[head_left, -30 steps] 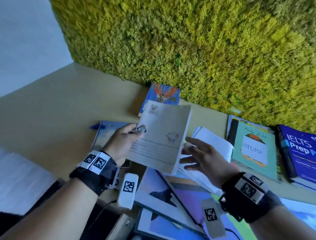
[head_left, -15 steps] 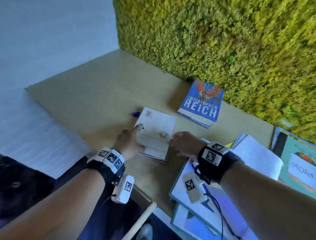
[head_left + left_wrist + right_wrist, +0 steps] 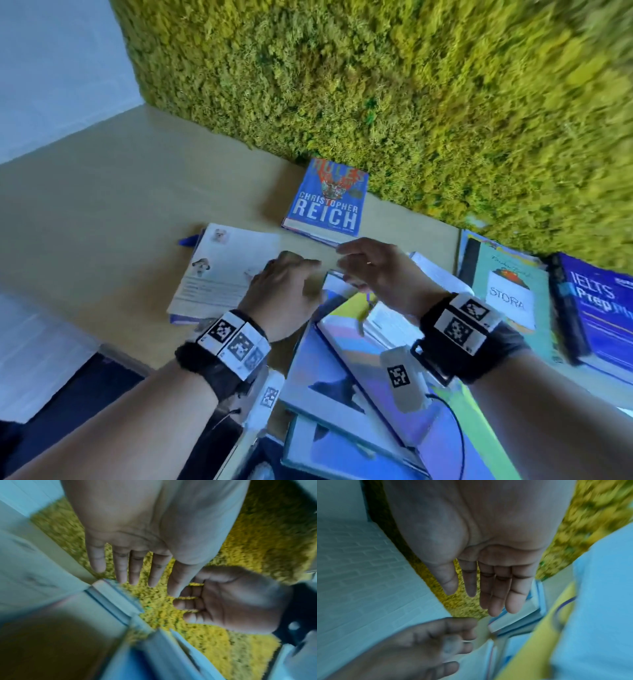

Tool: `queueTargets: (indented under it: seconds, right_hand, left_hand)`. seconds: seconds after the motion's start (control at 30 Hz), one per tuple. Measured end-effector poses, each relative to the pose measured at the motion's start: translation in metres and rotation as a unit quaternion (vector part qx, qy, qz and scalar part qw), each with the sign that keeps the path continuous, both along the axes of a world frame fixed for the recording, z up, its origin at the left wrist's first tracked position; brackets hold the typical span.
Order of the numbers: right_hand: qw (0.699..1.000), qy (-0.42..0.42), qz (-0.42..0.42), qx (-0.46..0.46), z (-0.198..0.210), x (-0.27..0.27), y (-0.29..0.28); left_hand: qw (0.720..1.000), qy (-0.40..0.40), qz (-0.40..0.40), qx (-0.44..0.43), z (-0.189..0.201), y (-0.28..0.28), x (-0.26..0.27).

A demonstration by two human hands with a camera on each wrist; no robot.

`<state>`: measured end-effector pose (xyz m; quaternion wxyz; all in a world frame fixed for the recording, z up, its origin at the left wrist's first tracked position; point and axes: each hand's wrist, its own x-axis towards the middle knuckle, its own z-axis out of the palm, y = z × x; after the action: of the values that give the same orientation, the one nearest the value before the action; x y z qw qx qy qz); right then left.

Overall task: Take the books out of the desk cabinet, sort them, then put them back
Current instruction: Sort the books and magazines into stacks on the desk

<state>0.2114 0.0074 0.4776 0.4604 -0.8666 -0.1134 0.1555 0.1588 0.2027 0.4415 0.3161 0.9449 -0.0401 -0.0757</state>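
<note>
A thin white booklet [image 3: 226, 270] with small pictures and lined text lies flat on the wooden desk [image 3: 102, 212], on top of another book. My left hand [image 3: 287, 291] hovers over its right edge with straight, relaxed fingers [image 3: 133, 572] and holds nothing. My right hand [image 3: 373, 270] is just to the right, raised above a heap of books [image 3: 352, 370], its fingers [image 3: 494, 593] straight and empty. A blue "Christopher Reich" book [image 3: 327, 202] lies beyond both hands against the moss wall.
A green moss wall [image 3: 376, 85] runs along the desk's far edge. At the right lie a green "STORA" book [image 3: 510, 298] and a blue "IELTS Prep" book [image 3: 596, 308]. A blue pen [image 3: 187, 241] pokes out left of the booklet. The desk's front edge [image 3: 130, 359] is near my left forearm.
The booklet, held up in my left hand a second ago, now lies flat on the desk. Both hands have let go of it and lifted, the right one drawing back to the right.
</note>
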Motion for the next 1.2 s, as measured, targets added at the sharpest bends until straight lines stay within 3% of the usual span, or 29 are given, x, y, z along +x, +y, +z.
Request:
queueTargets:
  seconds: [0.17,0.23,0.33,0.43,0.5,0.6,0.77,0.87,0.97,1.0,1.03,1.13,1.2]
  right_hand:
    - [0.971,-0.041,-0.139,-0.191,-0.021,-0.026,-0.116]
    - [0.960,-0.055,-0.131,-0.243,-0.032,-0.045,-0.147]
    - [0.961,-0.048,-0.108,-0.249,-0.041,-0.069,-0.163]
    - [0.966,-0.014,-0.178,-0.185,-0.057,-0.071,-0.176]
    - [0.960,0.037,-0.276,-0.027,-0.061,-0.067,-0.187]
    - [0.898,0.100,-0.372,0.213,-0.050,-0.064,-0.199]
    - [0.860,0.179,-0.330,0.346,-0.027,-0.065,-0.213]
    - [0.846,0.182,-0.307,0.397,-0.021,-0.063,-0.223]
    - [0.844,0.185,-0.289,0.413,-0.019,-0.063,-0.229]
    - [0.843,0.188,-0.282,0.417,-0.020,-0.062,-0.230]
    - [0.845,0.188,-0.282,0.413,-0.019,-0.063,-0.230]
    - [0.854,0.179,-0.276,0.403,-0.016,-0.067,-0.230]
    - [0.879,0.164,-0.264,0.361,-0.015,-0.070,-0.228]
  left_hand:
    - [0.997,0.023,-0.076,0.010,0.016,-0.082,0.018]
    - [0.994,0.046,-0.085,0.047,0.013,-0.100,0.026]
    - [0.990,0.059,-0.075,0.102,0.009,-0.118,0.033]
    - [0.992,0.088,-0.058,0.075,0.009,-0.137,0.031]
    - [0.991,0.114,-0.069,0.006,0.006,-0.145,0.030]
    - [0.982,0.138,-0.090,-0.088,0.000,-0.149,0.024]
    - [0.964,0.198,-0.060,-0.165,0.002,-0.152,0.021]
    - [0.919,0.230,-0.002,-0.320,0.011,-0.148,0.030]
    - [0.812,0.273,-0.016,-0.516,0.022,-0.149,0.025]
    - [0.794,0.275,-0.029,-0.541,0.024,-0.151,0.023]
    - [0.786,0.265,-0.052,-0.557,0.026,-0.155,0.019]
    - [0.803,0.200,-0.069,-0.558,0.034,-0.165,0.017]
    - [0.800,0.191,-0.063,-0.566,0.036,-0.169,0.016]
